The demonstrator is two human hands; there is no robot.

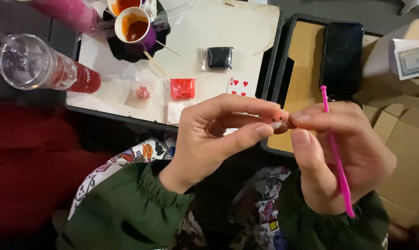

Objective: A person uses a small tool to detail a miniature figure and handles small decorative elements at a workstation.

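Left hand (214,134) pinches small clay figure (278,121) below white tray (246,28); right hand (339,153) fingertips touch it, grips pink tool (336,153).

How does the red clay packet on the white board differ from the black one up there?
The red clay packet is bright red, the black clay packet near-black. The red one lies lower on the white board, nearer the left hand and beside a small pink clay lump; the black one sits alone higher up. Both are small squarish blocks in clear wrap, lying flat and untouched by either hand.
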